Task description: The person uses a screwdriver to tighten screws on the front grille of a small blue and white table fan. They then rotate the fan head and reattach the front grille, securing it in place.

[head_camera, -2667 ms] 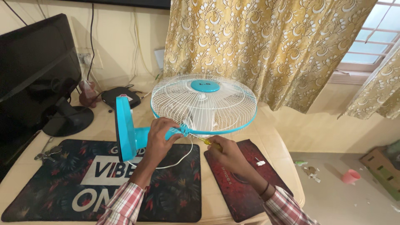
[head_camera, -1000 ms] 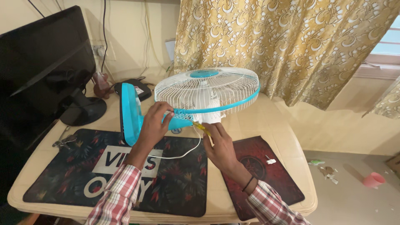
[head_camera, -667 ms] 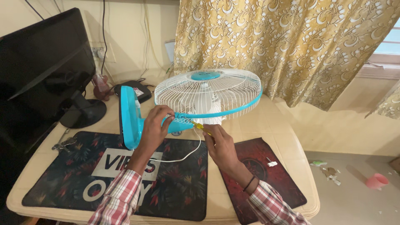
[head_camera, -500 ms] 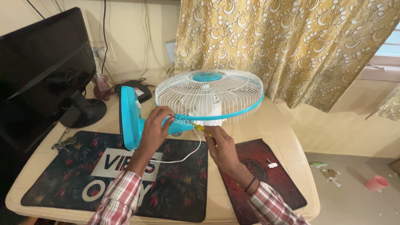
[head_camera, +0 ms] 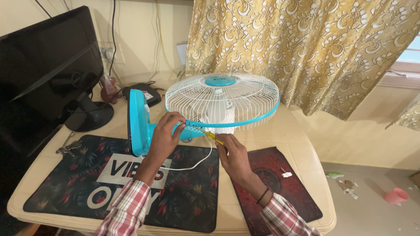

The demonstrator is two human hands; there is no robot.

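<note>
A turquoise table fan [head_camera: 221, 102] with a white wire cage lies tipped on the table, its round base [head_camera: 136, 121] standing on edge to the left. My left hand [head_camera: 165, 135] grips the fan's neck just below the cage rim. In my right hand [head_camera: 232, 153] is a yellow-handled screwdriver [head_camera: 211, 136], its tip set against the turquoise rim at the cage's near edge. The fan's white cord [head_camera: 192, 164] loops across the mat under my hands.
A dark floral desk mat [head_camera: 87, 183] and a red mouse pad [head_camera: 284, 183] lie on the beige table [head_camera: 306, 144]. A black monitor [head_camera: 48, 74] stands at the left, keys [head_camera: 68, 147] near its foot. A small black box [head_camera: 146, 94] and yellow curtains [head_camera: 297, 48] are behind.
The view has shifted slightly. My hands, fan and screwdriver stay in nearly the same grip and place; the fan cage sits a little more level than a second ago.
</note>
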